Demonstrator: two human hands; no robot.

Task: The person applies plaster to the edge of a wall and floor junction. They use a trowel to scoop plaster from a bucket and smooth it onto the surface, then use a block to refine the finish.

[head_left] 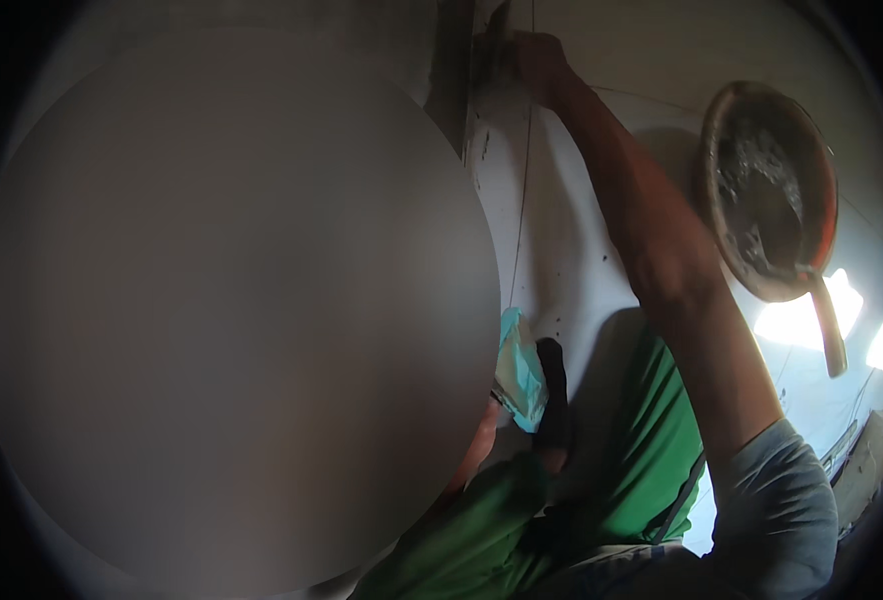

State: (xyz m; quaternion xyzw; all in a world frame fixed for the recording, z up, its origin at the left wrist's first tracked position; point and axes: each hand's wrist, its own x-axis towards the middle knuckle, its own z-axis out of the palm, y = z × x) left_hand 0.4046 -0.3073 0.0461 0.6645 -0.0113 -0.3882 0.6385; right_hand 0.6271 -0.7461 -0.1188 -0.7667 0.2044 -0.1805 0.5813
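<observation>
My right hand (pixel 541 68) reaches far forward at the top of the view, close to the base of a dark vertical edge. Its fingers are closed around a dark, flat, blade-like thing (pixel 498 55), too dim to name. Of my left hand (pixel 481 428) only a sliver shows beside my knee; a large grey blurred disc hides the rest, including its fingers. Touching or just beside it is a crumpled teal and white packet or cloth (pixel 523 375). Whether the hand grips it cannot be seen.
An orange-brown tub (pixel 829 215) holding grey, wet-looking stuff stands at the right, a pale handle (pixel 829 325) sticking over its rim. My green-trousered legs and a dark-covered foot (pixel 553 390) are on the pale tiled floor (pixel 551 260). Boards (pixel 866 455) lie at the far right.
</observation>
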